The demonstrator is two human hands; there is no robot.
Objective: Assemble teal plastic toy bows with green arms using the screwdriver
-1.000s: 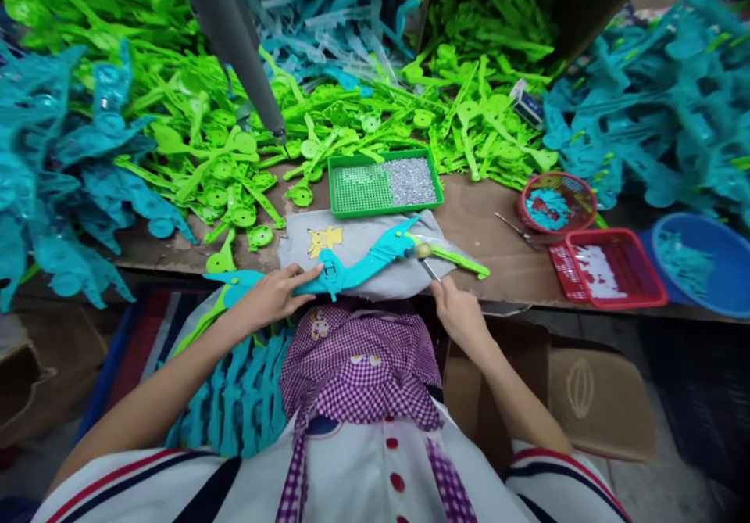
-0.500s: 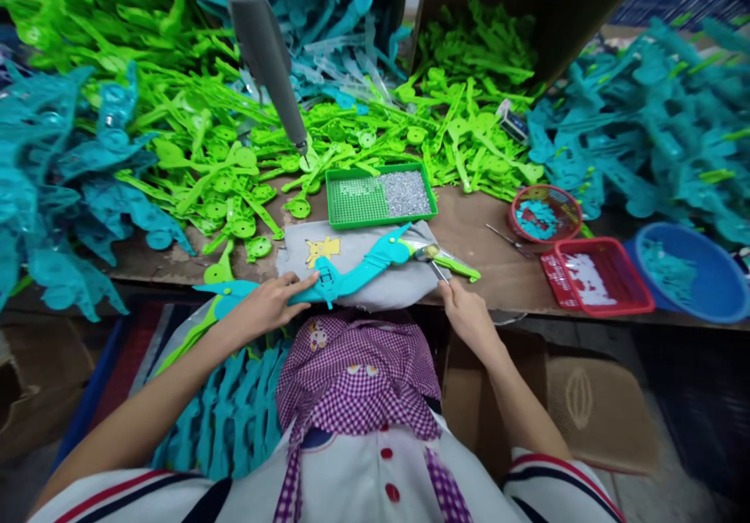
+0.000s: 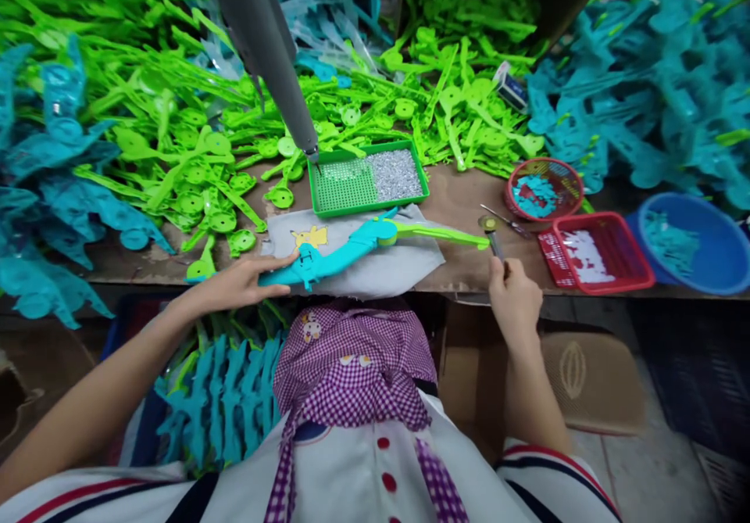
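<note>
A long teal plastic part with a lime-green arm extending from its right end lies across a grey cloth. My left hand grips the left side of the teal part, fingers above and thumb below its edge. My right hand is closed around the handle of a small hammer. The hammer's round, brass-coloured head is beside the tip of the green arm; whether they touch I cannot tell.
A green tray of small metal pieces stands behind the cloth, under a hanging grey power screwdriver. Lime-green parts heap behind. Right are tweezers, a red round basket, a red tray and a blue basin.
My right hand has moved right with the hammer, away from the teal part's joint. The green arm now reaches farther right. My left hand stays on the teal part.
</note>
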